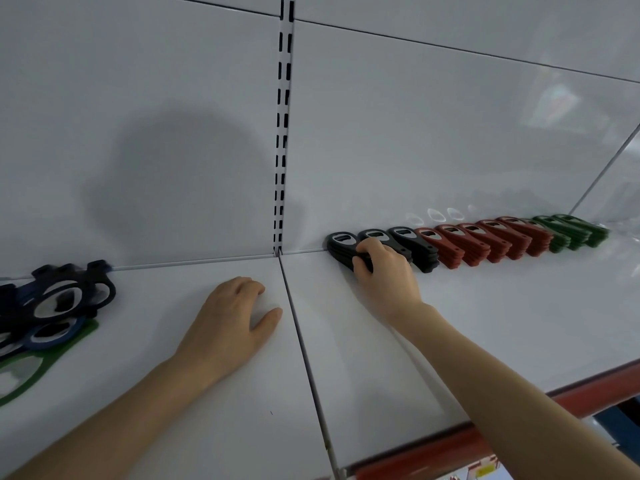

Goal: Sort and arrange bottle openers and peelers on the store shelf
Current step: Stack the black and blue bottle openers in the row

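A row of stacked bottle openers runs along the back wall of the white shelf (485, 323): black stacks (408, 242) at the left, red stacks (485, 240) in the middle, green stacks (571, 232) at the right. My right hand (384, 271) grips the leftmost black stack (341, 245) by its handle ends, fingers curled over them. My left hand (228, 327) rests on the bare shelf left of the seam, its fingers bent under and holding nothing. At the far left lies a loose pile of peelers (59, 306) in black, blue and green.
A slotted upright (282, 133) splits the white back panel above the shelf seam. The shelf's red front edge (450, 448) runs along the lower right.
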The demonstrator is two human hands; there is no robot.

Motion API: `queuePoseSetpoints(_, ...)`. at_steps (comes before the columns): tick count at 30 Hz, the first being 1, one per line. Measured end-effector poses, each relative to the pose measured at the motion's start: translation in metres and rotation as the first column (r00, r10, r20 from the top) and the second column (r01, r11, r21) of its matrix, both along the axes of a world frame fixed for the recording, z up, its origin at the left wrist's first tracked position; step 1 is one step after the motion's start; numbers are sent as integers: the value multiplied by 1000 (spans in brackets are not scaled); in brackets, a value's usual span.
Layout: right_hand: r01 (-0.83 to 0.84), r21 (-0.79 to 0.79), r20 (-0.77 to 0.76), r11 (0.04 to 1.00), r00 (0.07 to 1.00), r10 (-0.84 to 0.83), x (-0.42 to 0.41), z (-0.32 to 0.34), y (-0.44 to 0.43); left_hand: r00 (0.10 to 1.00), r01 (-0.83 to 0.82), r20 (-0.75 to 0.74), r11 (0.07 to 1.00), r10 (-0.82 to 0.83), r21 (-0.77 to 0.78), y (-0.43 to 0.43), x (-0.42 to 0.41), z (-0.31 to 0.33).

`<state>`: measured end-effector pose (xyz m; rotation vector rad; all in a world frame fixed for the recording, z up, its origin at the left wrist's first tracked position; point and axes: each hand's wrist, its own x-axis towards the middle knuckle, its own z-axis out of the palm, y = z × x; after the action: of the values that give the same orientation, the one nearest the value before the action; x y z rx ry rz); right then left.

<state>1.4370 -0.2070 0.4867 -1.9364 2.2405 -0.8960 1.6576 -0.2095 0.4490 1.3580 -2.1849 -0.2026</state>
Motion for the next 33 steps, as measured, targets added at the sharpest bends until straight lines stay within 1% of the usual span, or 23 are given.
queuePoseSetpoints(3,8,49,-20,999,1000,-7,4,-1,-5,1000,6,-11,1000,-6,-2,0,-1,1)
queuePoseSetpoints(7,23,76,-70,997,997,-18,7,-6,-9,1000,7,-26,1000,-7,7,0,-1,1)
queuePoseSetpoints(19,79,95,-144,992,987,-65,9,-8,-13,1000,7,-30,1000,-7,15,0,-1,1)
queuePoseSetpoints(27,31,133,-167,991,986,-8,6,-8,-7,1000,12,-23,1000,-12,16,-1,0,2)
queuePoseSetpoints(30,38,143,-179,989,984,-12,7,-8,-8,999,19,-26,1000,-18,15,0,-1,3)
queuePoseSetpoints(33,-1,167,-137,986,990,24,5,-5,-5,999,22,-32,999,-21,33,0,-1,3)
